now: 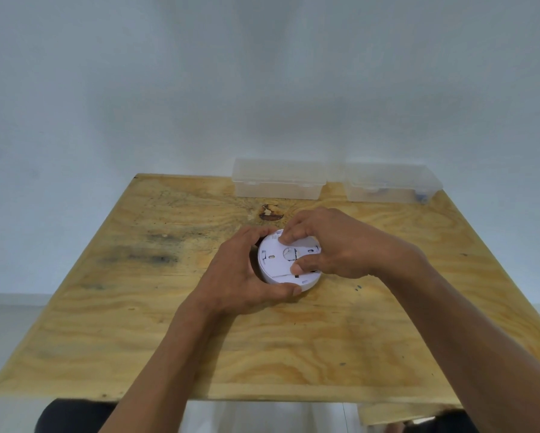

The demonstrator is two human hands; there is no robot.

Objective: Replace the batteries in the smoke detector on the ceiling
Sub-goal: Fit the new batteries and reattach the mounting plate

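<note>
A round white smoke detector point(276, 260) lies back side up on the plywood table point(168, 323), near its middle. My left hand point(240, 273) grips the detector's left rim, fingers curled over the far edge and thumb along the near edge. My right hand point(328, 242) comes in from the right and sits on top of the detector. Its fingertips press the far part of the back plate and its thumb presses the near part. No battery is visible.
Two clear plastic lidded boxes stand at the table's far edge: one point(279, 182) at centre, one point(390, 184) to the right with small bluish items inside. A dark knot point(270, 212) marks the wood behind the detector. A white wall rises behind.
</note>
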